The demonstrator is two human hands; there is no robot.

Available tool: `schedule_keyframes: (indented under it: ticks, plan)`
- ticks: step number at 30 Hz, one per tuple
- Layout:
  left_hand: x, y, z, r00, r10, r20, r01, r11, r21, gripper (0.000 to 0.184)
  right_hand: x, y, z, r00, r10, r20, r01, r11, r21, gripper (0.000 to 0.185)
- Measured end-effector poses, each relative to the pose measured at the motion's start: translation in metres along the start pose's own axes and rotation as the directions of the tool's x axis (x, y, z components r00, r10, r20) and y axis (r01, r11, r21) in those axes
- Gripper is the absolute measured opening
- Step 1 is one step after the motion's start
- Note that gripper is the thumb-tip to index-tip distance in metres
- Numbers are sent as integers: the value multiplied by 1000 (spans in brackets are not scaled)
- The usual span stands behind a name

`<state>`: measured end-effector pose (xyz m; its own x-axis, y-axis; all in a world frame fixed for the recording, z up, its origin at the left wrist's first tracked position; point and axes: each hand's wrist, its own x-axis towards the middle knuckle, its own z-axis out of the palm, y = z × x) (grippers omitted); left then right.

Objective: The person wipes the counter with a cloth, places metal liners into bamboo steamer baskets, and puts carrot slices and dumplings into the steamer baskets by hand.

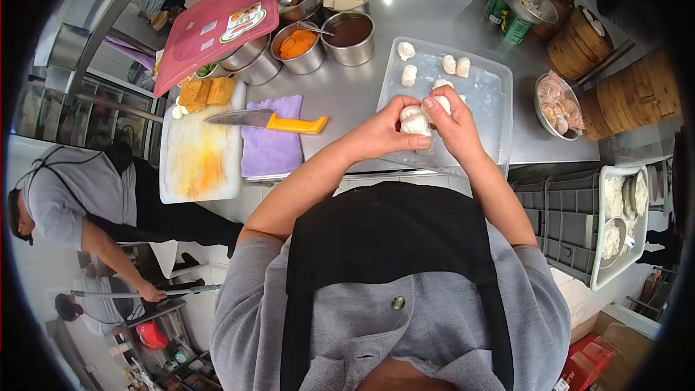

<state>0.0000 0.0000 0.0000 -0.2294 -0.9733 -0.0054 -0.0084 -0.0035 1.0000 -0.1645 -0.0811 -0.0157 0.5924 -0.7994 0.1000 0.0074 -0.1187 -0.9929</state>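
Observation:
Both of my hands are over the near part of a translucent plastic tray (494,94). In my left hand (387,129), curled fingers and thumb hold a white pleated dumpling (415,122). My right hand (456,122) pinches another white dumpling (440,103) right beside it, the two almost touching. Farther back on the tray sit several more white dumplings (406,51), some singly and two side by side. One lies just beyond my right fingertips, partly hidden by them.
Left of the tray are a purple cloth (271,148), a knife (297,124) with an orange handle and a stained white cutting board (195,174). Metal pots (349,47) stand behind. At right are a bowl of meat (557,105) and bamboo steamers (630,101). Another person (79,188) stands at left.

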Motion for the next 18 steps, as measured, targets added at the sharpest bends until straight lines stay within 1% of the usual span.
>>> schedule_keyframes:
  ticks: [2,3,4,5,6,8,9,10,11,12,13,14,15,16,17,18]
  plan:
    - [-3,7,0,975,-218,-43,221,973,70,60,-2,6,7,992,-122,-39,122,992,2,25]
    - [12,0,13,981,-190,-42,192,980,44,60,-1,6,-20,992,-124,-26,123,992,-36,25]
    - [10,-4,12,990,-137,-17,137,991,11,54,0,7,-28,994,-1,112,-38,937,346,25]
    - [9,-6,12,997,-80,6,80,996,-25,49,1,7,-34,957,61,284,-237,726,645,24]
    - [7,-6,14,996,-86,0,86,996,-28,49,-1,7,-36,955,65,290,-245,723,646,24]
    - [7,-3,18,999,-37,37,38,999,-14,50,1,3,-40,956,207,207,-290,772,565,24]
    - [6,-1,18,999,-35,14,35,999,-12,50,3,1,-41,952,202,229,-299,773,560,24]
    - [5,0,17,1000,-8,18,9,999,-54,52,3,-1,-41,965,247,89,-262,923,283,24]
    - [2,0,16,1000,18,17,-17,995,-94,55,3,-1,-41,971,233,-54,-234,972,-29,24]
    - [0,-1,12,1000,-9,-6,8,988,-151,59,3,10,-47,973,230,-20,-230,973,-31,24]
    - [-5,-1,8,999,-17,-37,11,989,-148,59,2,28,-55,999,-16,-33,-2,884,-468,23]
    - [-10,-1,5,998,-12,-64,7,997,-83,63,2,38,-56,966,-253,61,198,563,-802,23]
    - [-14,-1,5,996,-5,-85,4,1000,-19,68,3,36,-51,964,-250,84,216,563,-798,23]
    - [-18,-1,5,995,-5,-103,3,1000,-23,68,4,32,-47,934,-337,116,290,529,-798,24]
    - [-21,-1,5,990,69,-120,-56,993,104,77,5,27,-42,896,-421,143,357,489,-796,25]
    - [-24,-1,5,982,141,-123,-110,967,232,85,6,19,-32,895,-419,151,363,489,-793,25]
